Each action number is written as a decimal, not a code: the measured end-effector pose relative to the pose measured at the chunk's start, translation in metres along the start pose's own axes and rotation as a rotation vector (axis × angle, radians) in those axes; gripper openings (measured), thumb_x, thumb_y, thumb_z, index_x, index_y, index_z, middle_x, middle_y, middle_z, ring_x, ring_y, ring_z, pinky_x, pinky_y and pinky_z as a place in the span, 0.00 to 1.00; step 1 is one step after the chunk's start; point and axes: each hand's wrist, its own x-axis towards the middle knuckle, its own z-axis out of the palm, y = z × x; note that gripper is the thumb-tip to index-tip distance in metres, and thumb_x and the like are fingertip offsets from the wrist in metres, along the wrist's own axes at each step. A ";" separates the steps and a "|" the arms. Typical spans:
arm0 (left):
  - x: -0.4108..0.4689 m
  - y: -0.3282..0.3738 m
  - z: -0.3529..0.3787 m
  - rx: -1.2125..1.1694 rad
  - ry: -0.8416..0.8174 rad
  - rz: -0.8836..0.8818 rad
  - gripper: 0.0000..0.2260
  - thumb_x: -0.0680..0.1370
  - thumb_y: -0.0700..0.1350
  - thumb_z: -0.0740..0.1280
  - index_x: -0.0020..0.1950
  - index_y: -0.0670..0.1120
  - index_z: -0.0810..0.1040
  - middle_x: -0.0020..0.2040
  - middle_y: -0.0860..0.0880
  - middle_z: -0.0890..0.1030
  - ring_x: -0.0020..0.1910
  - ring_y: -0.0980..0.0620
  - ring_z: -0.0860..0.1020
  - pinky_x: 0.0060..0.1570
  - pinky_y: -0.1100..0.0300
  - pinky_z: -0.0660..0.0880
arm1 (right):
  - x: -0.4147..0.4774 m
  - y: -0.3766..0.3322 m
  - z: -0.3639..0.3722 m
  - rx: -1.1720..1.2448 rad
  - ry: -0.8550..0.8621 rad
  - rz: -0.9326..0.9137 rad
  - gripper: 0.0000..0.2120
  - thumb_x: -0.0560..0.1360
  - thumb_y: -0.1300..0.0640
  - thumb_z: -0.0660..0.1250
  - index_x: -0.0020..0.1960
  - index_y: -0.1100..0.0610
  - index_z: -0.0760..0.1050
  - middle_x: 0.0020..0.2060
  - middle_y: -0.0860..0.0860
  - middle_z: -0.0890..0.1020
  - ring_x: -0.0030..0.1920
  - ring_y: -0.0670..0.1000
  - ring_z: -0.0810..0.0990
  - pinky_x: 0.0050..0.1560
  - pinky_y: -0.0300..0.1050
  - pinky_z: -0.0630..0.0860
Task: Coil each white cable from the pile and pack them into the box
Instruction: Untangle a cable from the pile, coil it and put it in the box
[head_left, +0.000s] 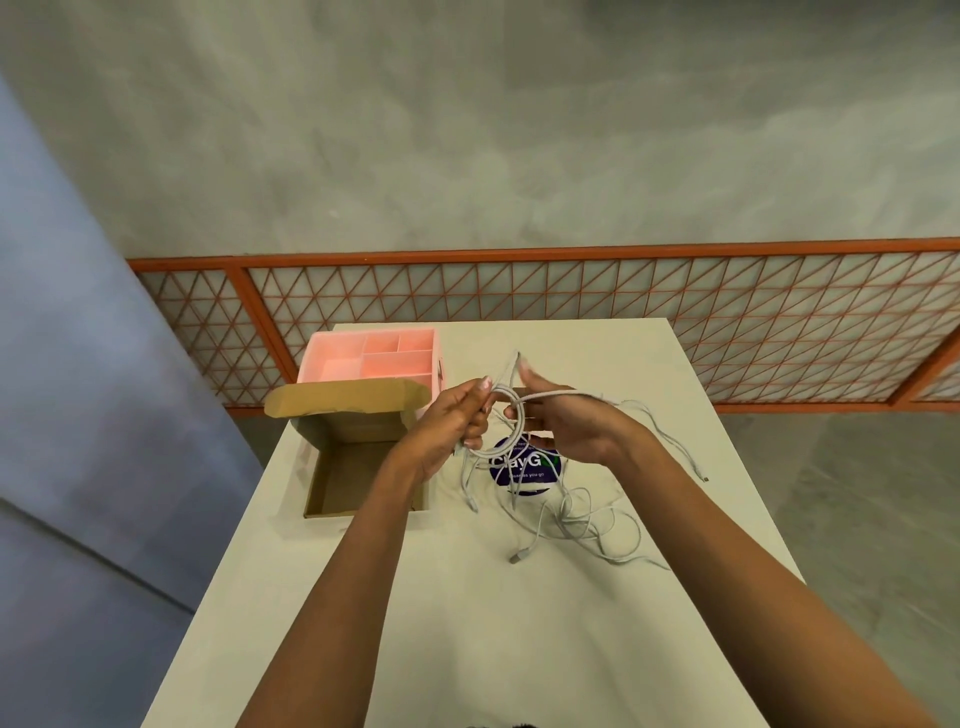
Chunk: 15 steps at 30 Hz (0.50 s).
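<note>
Reaching out from the near edge of the tabletop (467, 623), two bare forearms met above its middle. Just beyond the near stretch, toward the right edge, the pile of white cables (576, 519) lay loose and tangled, with several plug ends trailing. A round blue sticker (524, 467) showed under the strands at the far side of the pile. At the left edge stood the open cardboard box (358, 478), its flap folded back on the far side. Above the sticker, both hands held a coil (503, 389) of one cable off the surface. The left hand (457, 421) gripped the loops with curled fingers and the thumb on top. The right hand (563, 423) had its forefinger raised and its other fingers hooked into the ring, with a strand lying across its back and running down to the pile. At the far left corner, behind the box, sat a pink divided tray (374, 358). An orange mesh fence (571, 291) ran past the far edge.
</note>
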 end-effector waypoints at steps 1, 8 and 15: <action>0.001 -0.001 -0.001 -0.004 0.018 0.005 0.14 0.83 0.49 0.55 0.39 0.45 0.67 0.32 0.50 0.58 0.26 0.58 0.58 0.26 0.68 0.60 | -0.001 0.000 -0.002 -0.021 -0.026 -0.003 0.16 0.77 0.42 0.61 0.53 0.52 0.78 0.41 0.46 0.80 0.44 0.46 0.72 0.51 0.43 0.65; 0.002 -0.006 -0.007 0.019 0.093 0.054 0.14 0.82 0.50 0.56 0.39 0.46 0.67 0.29 0.54 0.61 0.25 0.59 0.58 0.25 0.68 0.60 | -0.009 -0.010 -0.002 -0.082 0.009 0.007 0.17 0.71 0.70 0.71 0.59 0.68 0.73 0.46 0.58 0.82 0.42 0.48 0.82 0.39 0.34 0.80; 0.004 -0.007 -0.005 0.056 0.170 0.108 0.14 0.83 0.50 0.53 0.39 0.47 0.66 0.25 0.57 0.60 0.24 0.59 0.58 0.26 0.66 0.59 | -0.022 -0.022 0.011 -0.245 0.047 -0.001 0.05 0.68 0.67 0.74 0.38 0.62 0.78 0.30 0.53 0.83 0.30 0.46 0.82 0.34 0.34 0.79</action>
